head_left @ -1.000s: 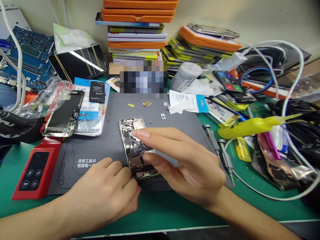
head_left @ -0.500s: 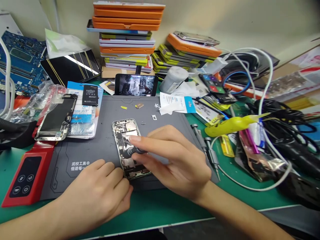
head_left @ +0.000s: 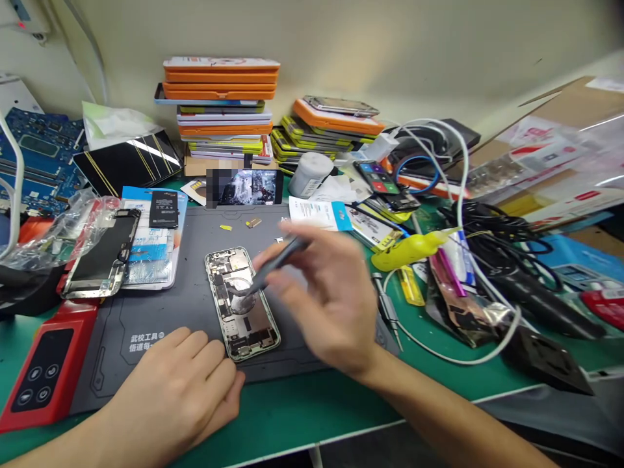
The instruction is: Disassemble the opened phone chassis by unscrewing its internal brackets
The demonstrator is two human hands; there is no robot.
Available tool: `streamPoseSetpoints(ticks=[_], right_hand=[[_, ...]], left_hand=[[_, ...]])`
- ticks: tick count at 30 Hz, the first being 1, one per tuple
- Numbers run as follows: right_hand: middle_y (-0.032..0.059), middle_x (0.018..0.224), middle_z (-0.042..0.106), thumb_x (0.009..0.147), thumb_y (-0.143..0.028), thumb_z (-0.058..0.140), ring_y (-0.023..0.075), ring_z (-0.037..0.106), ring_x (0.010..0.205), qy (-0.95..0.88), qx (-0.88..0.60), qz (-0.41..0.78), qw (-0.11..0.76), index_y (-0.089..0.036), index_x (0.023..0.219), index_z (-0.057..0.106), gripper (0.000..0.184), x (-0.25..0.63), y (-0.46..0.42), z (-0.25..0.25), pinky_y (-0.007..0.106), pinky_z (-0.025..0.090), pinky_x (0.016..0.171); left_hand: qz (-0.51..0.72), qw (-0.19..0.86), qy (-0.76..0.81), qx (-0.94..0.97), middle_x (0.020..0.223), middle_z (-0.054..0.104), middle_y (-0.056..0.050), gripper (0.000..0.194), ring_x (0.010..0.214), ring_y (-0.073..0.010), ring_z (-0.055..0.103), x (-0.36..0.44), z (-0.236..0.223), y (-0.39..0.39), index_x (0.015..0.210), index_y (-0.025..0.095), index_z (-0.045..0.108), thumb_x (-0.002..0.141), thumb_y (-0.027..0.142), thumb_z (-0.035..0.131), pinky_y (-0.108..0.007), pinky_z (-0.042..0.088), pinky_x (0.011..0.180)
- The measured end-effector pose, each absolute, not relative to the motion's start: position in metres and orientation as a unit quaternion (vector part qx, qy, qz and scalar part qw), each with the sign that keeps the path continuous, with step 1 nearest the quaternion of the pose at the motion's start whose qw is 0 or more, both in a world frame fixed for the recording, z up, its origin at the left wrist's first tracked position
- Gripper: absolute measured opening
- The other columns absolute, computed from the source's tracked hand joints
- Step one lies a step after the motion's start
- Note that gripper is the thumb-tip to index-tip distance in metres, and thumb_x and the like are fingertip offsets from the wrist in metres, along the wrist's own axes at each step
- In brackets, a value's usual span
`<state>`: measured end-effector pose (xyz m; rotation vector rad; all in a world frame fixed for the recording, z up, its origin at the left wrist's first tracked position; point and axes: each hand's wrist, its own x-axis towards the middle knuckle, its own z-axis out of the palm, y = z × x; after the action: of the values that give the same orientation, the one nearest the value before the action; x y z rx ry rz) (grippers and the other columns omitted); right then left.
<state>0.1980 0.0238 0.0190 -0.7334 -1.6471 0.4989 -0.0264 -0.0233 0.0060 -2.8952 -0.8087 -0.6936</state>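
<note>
An opened smartphone [head_left: 253,318], its inner boards and metal plates bare, lies at a slant on the grey work mat [head_left: 175,273]. My left hand [head_left: 185,377] rests closed in a loose fist at the phone's lower left corner; the palm side is hidden, so I cannot tell if anything is in it. Over the phone's right edge hovers my right hand [head_left: 326,299], blurred by motion. Between its thumb and fingers are dark tweezers [head_left: 280,263], their tips pointing down toward the middle of the phone. A rounded grey patch there is unclear.
A detached phone screen [head_left: 104,250] and a black battery [head_left: 164,209] lie at left, above a red device [head_left: 46,364]. A propped phone [head_left: 253,186] plays video. Screwdrivers [head_left: 387,309], a yellow bottle [head_left: 409,250] and cables [head_left: 517,260] crowd the right. Stacked cases [head_left: 221,110] stand behind.
My right hand has lifted and swung its tweezers up and away from the phone's inside, so more of the phone shows. The left hand stays by the corner. The camera view has shifted.
</note>
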Motion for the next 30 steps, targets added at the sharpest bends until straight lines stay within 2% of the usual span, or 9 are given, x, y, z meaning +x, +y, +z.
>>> streamPoseSetpoints(ticks=[2, 4, 5, 8, 12, 17, 24, 27, 30], right_hand=[[0.0019, 0.102, 0.068, 0.105, -0.012, 0.048, 0.0173, 0.074, 0.091, -0.617, -0.382, 0.231, 0.648, -0.029, 0.146, 0.053, 0.045, 0.213, 0.036, 0.019, 0.036, 0.066, 0.085], [-0.0007, 0.093, 0.062, 0.1, -0.012, 0.044, 0.0144, 0.066, 0.072, -0.591, -0.44, 0.246, 0.63, -0.03, 0.144, 0.052, 0.048, 0.229, 0.049, 0.016, 0.028, 0.058, 0.064], [-0.002, 0.089, 0.06, 0.098, -0.013, 0.047, 0.0137, 0.061, 0.065, -0.594, -0.473, 0.258, 0.597, -0.029, 0.143, 0.052, 0.049, 0.235, 0.054, 0.015, 0.026, 0.052, 0.055], [-0.0051, 0.075, 0.058, 0.097, -0.023, 0.059, 0.0146, 0.055, 0.059, -0.649, -0.584, 0.223, 0.433, -0.025, 0.138, 0.061, 0.041, 0.244, 0.06, 0.014, 0.027, 0.044, 0.055], [0.0006, 0.078, 0.077, 0.102, -0.03, 0.064, 0.0197, 0.07, 0.07, -0.724, -0.624, 0.141, 0.257, -0.024, 0.105, 0.078, 0.014, 0.237, 0.054, 0.018, 0.031, 0.046, 0.065], [0.0031, 0.116, 0.086, 0.103, -0.021, 0.063, 0.0255, 0.08, 0.103, -0.756, -0.594, 0.134, 0.241, -0.026, 0.112, 0.078, 0.018, 0.23, 0.051, 0.013, 0.034, 0.053, 0.082], [0.004, 0.103, 0.086, 0.098, -0.016, 0.066, 0.0259, 0.081, 0.091, -0.758, -0.593, 0.129, 0.237, -0.024, 0.103, 0.075, 0.013, 0.228, 0.049, 0.008, 0.032, 0.051, 0.074], [0.0028, 0.099, 0.085, 0.096, -0.015, 0.066, 0.0233, 0.079, 0.088, -0.756, -0.588, 0.135, 0.255, -0.024, 0.106, 0.074, 0.016, 0.234, 0.048, 0.015, 0.031, 0.051, 0.075], [-0.0004, 0.081, 0.078, 0.1, -0.021, 0.065, 0.016, 0.069, 0.068, -0.726, -0.578, 0.143, 0.344, -0.022, 0.102, 0.074, 0.009, 0.242, 0.047, 0.026, 0.027, 0.047, 0.065]], left_hand=[[-0.228, 0.036, -0.271, -0.935, 0.065, 0.051, 0.002, 0.034, 0.058, -0.0184, 0.047, -0.027, 0.008, -0.023, 0.072, 0.022, 0.053, 0.106, 0.021, 0.057, -0.038, 0.03, 0.059], [-0.23, 0.049, -0.284, -0.929, 0.068, 0.052, 0.002, 0.034, 0.06, -0.0189, 0.048, -0.029, 0.01, -0.023, 0.076, 0.022, 0.054, 0.109, 0.027, 0.057, -0.038, 0.031, 0.059], [-0.228, 0.054, -0.291, -0.928, 0.07, 0.054, 0.001, 0.033, 0.061, -0.0194, 0.049, -0.029, 0.011, -0.022, 0.078, 0.022, 0.055, 0.11, 0.03, 0.055, -0.038, 0.032, 0.06], [-0.219, 0.055, -0.308, -0.924, 0.075, 0.059, 0.001, 0.029, 0.064, -0.0198, 0.054, -0.031, 0.012, -0.021, 0.086, 0.021, 0.057, 0.113, 0.031, 0.051, -0.037, 0.034, 0.06], [-0.211, 0.039, -0.324, -0.921, 0.074, 0.058, 0.002, 0.029, 0.064, -0.0185, 0.054, -0.032, 0.01, -0.02, 0.087, 0.022, 0.056, 0.113, 0.032, 0.05, -0.036, 0.035, 0.061], [-0.213, 0.052, -0.331, -0.918, 0.074, 0.057, 0.002, 0.028, 0.064, -0.0184, 0.054, -0.033, 0.008, -0.019, 0.086, 0.022, 0.055, 0.113, 0.028, 0.05, -0.036, 0.035, 0.062], [-0.211, 0.059, -0.331, -0.918, 0.071, 0.058, 0.002, 0.03, 0.061, -0.0182, 0.054, -0.032, 0.012, -0.017, 0.084, 0.022, 0.054, 0.113, 0.027, 0.048, -0.034, 0.036, 0.061], [-0.221, -0.014, -0.341, -0.914, 0.068, 0.058, 0.004, 0.034, 0.058, -0.0159, 0.054, -0.032, 0.017, -0.015, 0.082, 0.023, 0.054, 0.114, 0.033, 0.047, -0.03, 0.038, 0.058], [-0.223, -0.114, -0.379, -0.891, 0.062, 0.056, 0.005, 0.039, 0.055, -0.0136, 0.055, -0.035, 0.021, -0.012, 0.077, 0.023, 0.056, 0.113, 0.034, 0.045, -0.026, 0.038, 0.056]])
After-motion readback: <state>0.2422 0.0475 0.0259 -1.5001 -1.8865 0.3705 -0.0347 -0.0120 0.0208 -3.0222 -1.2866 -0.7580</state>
